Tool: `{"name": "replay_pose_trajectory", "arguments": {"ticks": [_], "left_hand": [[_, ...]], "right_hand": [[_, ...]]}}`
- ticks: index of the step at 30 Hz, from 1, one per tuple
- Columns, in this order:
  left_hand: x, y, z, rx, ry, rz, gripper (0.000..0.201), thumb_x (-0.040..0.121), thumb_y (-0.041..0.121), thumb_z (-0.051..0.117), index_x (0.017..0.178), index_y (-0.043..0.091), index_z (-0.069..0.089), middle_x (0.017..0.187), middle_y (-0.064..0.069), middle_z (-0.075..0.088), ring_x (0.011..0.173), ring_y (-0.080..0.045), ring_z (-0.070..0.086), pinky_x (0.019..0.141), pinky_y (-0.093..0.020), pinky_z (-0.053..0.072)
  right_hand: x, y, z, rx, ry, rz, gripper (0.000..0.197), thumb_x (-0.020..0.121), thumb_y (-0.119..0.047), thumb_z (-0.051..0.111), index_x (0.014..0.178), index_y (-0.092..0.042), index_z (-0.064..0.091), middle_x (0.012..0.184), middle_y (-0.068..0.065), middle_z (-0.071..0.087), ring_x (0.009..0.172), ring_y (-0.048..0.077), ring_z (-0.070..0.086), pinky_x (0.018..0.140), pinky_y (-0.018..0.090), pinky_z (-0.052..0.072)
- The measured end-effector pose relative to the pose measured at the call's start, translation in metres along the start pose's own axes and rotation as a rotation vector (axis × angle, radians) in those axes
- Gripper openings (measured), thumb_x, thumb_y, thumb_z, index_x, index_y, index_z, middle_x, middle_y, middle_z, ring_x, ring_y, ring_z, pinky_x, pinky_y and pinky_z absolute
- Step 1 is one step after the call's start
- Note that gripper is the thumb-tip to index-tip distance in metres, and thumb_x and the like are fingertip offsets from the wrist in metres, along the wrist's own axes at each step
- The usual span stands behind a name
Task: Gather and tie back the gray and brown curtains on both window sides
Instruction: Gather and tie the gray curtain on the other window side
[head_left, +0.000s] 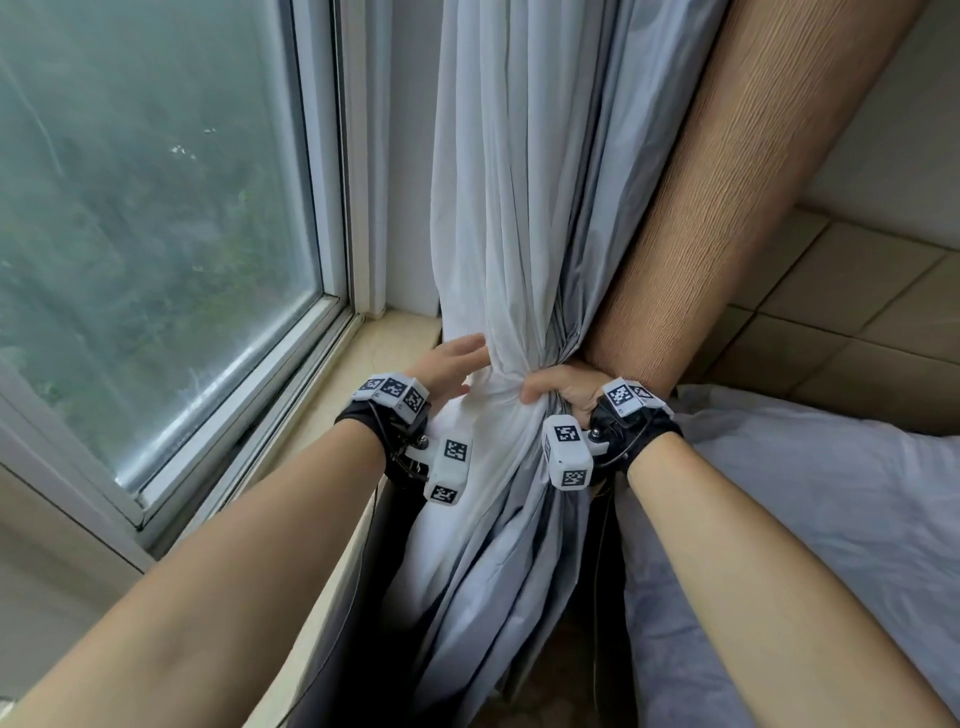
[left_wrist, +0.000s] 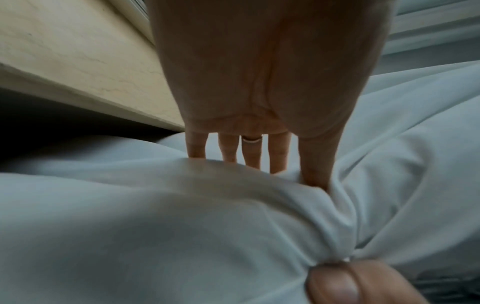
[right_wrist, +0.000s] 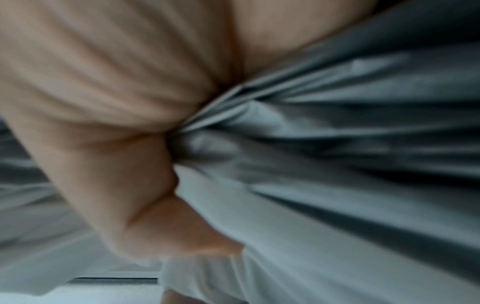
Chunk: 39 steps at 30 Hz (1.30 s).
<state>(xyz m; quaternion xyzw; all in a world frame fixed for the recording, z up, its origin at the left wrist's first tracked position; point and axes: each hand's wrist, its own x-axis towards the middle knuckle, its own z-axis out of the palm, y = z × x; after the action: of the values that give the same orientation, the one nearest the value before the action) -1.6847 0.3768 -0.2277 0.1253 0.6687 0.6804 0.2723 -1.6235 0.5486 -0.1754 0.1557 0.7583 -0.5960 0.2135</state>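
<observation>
Two curtains, gray (head_left: 511, 218) and brown (head_left: 727, 208), hang bunched right of one window (head_left: 156, 208), past the sill's (head_left: 384, 338) far end. Tiled wall (head_left: 857, 291) stands right, a pale sheet (head_left: 831, 493) near right. The right hand (head_left: 563, 389) clenches the gathered waist; the left hand (head_left: 454, 364), fingers straight, presses gray cloth from the left.

Smooth gray cloth curtain (head_left: 519, 208), ribbed brown cloth curtain (head_left: 727, 208), glossy stone sill (head_left: 384, 343).

White-framed window (head_left: 332, 156), daylight, blurred greenery behind the glass. Beige stone sill (head_left: 384, 338) runs along its base. Beige tiled wall (head_left: 857, 291) well right of window; pale bedsheet (head_left: 831, 493) below that.
</observation>
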Motion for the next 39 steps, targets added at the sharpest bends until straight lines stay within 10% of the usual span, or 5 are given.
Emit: {"name": "replay_pose_trajectory", "arguments": {"ticks": [5, 13, 21, 35, 39], "left_hand": [[-0.001, -0.001, 0.004, -0.023, 0.128, 0.092, 0.019, 0.09, 0.006, 0.062, 0.074, 0.015, 0.064, 0.08, -0.006, 0.062, 0.074, -0.017, 0.059, 0.071, -0.03, 0.05], [-0.039, 0.0, 0.006, -0.261, 0.366, 0.175, 0.014, 0.091, 0.012, 0.064, 0.078, 0.014, 0.062, 0.081, -0.005, 0.066, 0.069, -0.014, 0.066, 0.063, -0.025, 0.054], [-0.062, 0.005, 0.018, -0.262, 0.306, 0.174, 0.019, 0.096, 0.01, 0.058, 0.087, -0.004, 0.067, 0.064, -0.001, 0.066, 0.054, -0.007, 0.06, 0.055, -0.018, 0.049], [-0.052, 0.011, 0.038, -0.07, 0.643, 0.184, 0.023, 0.083, 0.021, 0.057, 0.072, 0.006, 0.071, 0.076, -0.01, 0.075, 0.071, -0.025, 0.073, 0.07, -0.038, 0.057], [-0.037, 0.009, 0.027, -0.18, 0.502, 0.176, 0.047, 0.088, 0.029, 0.068, 0.131, 0.017, 0.054, 0.129, -0.003, 0.059, 0.117, -0.019, 0.057, 0.092, -0.038, 0.05]], "right_hand": [[0.009, 0.005, -0.001, 0.026, 0.024, -0.011, 0.067, 0.05, -0.007, 0.069, 0.116, 0.005, 0.066, 0.111, 0.024, 0.066, 0.104, 0.042, 0.063, 0.091, 0.07, 0.044], [0.017, 0.007, 0.009, -0.016, 0.315, -0.244, 0.011, 0.066, -0.004, 0.075, 0.072, -0.011, 0.071, 0.078, 0.004, 0.07, 0.074, 0.022, 0.066, 0.064, 0.025, 0.054], [0.013, 0.009, 0.019, -0.027, -0.061, -0.23, 0.052, 0.069, -0.019, 0.086, 0.117, -0.006, 0.069, 0.112, 0.011, 0.073, 0.107, 0.026, 0.069, 0.101, 0.043, 0.05], [0.0, 0.005, 0.012, 0.032, -0.096, -0.011, 0.058, 0.059, -0.016, 0.081, 0.116, -0.006, 0.069, 0.113, 0.022, 0.07, 0.107, 0.039, 0.067, 0.097, 0.063, 0.047], [-0.005, 0.009, -0.015, 0.009, -0.129, 0.075, 0.05, 0.067, -0.012, 0.074, 0.115, 0.002, 0.069, 0.115, 0.027, 0.065, 0.096, 0.037, 0.064, 0.091, 0.047, 0.052]]}}
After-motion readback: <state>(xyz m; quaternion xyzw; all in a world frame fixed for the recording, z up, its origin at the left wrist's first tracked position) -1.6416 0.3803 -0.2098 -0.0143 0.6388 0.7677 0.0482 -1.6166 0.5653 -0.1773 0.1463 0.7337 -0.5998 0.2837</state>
